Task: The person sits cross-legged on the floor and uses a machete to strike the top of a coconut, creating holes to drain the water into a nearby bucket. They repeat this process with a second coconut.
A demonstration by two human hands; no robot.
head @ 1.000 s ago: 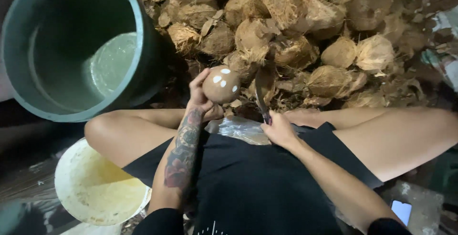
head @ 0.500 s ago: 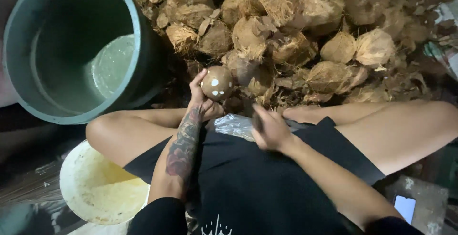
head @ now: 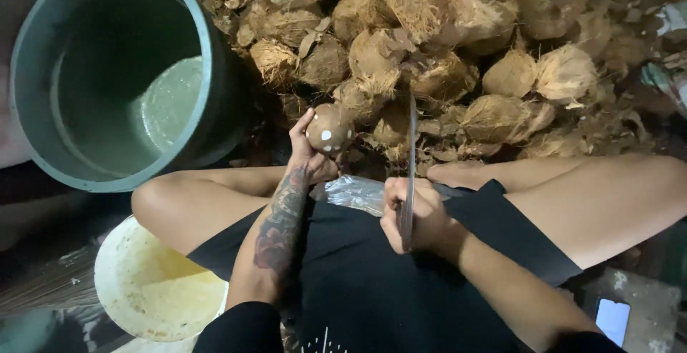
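A black short-sleeved top is worn, with a small white printed mark seen at its lower front edge. Black shorts are worn, ending above the knees, so that both legs are left bare below them. The left forearm (head: 280,230) is covered by a large dark tattoo with reddish patches, running from the wrist toward the elbow. The right forearm (head: 515,292) is bare and unmarked. No gloves, rings or watch are seen on the left hand (head: 309,154) or the right hand (head: 415,213).

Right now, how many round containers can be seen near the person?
2. The dark green tub stands at upper left with liquid inside. The white bucket sits at lower left, partly hidden under the left leg. Others may be out of view.
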